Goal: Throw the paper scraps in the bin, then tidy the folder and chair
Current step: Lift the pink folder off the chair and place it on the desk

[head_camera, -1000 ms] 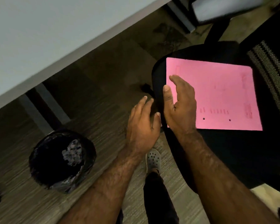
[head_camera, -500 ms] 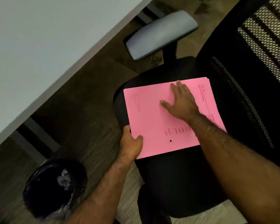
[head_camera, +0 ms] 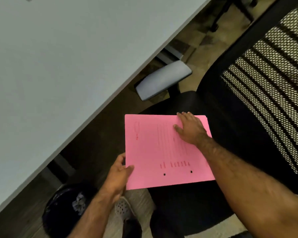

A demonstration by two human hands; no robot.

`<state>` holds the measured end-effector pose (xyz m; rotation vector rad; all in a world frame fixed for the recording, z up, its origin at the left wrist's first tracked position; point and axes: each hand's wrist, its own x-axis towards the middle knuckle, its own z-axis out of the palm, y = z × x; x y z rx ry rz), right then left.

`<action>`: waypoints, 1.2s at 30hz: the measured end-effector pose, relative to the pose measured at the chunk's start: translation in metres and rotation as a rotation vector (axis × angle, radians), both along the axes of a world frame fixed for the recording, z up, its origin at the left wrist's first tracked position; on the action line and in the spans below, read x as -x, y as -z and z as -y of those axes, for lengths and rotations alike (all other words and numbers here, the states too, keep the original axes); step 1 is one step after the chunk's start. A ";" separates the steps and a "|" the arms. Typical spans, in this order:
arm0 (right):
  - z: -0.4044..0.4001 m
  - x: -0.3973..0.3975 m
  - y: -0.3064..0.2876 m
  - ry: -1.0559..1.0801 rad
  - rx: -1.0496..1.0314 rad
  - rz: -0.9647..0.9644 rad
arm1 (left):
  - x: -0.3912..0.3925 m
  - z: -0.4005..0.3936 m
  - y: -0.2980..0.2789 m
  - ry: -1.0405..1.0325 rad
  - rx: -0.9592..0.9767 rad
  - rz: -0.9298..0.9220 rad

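Note:
A pink folder [head_camera: 155,152] is held over the front of the black office chair's seat [head_camera: 187,212], its left part sticking out past the seat edge. My left hand [head_camera: 118,176] grips the folder's lower left edge, thumb on top. My right hand [head_camera: 190,128] grips the far right corner, fingers curled over the far edge. A black bin [head_camera: 58,213] stands on the floor at the lower left, with crumpled paper scraps [head_camera: 78,204] inside it.
A grey desk [head_camera: 67,57] fills the upper left, its edge running diagonally above the bin. The chair's grey armrest [head_camera: 163,79] sits just under the desk edge and its mesh backrest [head_camera: 268,86] stands at right. My shoe [head_camera: 123,209] is beside the bin.
Both hands went from the seat's front edge onto the folder. My left hand took its left edge, my right hand reached its far corner, and the folder shifted left off the seat edge.

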<state>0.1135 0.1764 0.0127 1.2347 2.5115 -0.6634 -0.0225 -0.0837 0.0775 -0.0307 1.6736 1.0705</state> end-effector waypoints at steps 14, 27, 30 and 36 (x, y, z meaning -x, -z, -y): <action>0.060 0.055 -0.145 -0.012 -0.127 -0.217 | 0.107 0.084 -0.132 0.087 -0.161 -0.223; 0.120 0.138 -0.260 -0.111 0.106 -0.330 | 0.215 0.168 -0.224 -0.085 -0.313 -0.352; 0.132 0.155 -0.281 -0.121 0.120 -0.417 | 0.242 0.179 -0.241 -0.167 -0.341 -0.342; 0.159 0.191 -0.311 -0.055 0.153 -0.544 | 0.279 0.193 -0.274 -0.423 -0.458 -0.232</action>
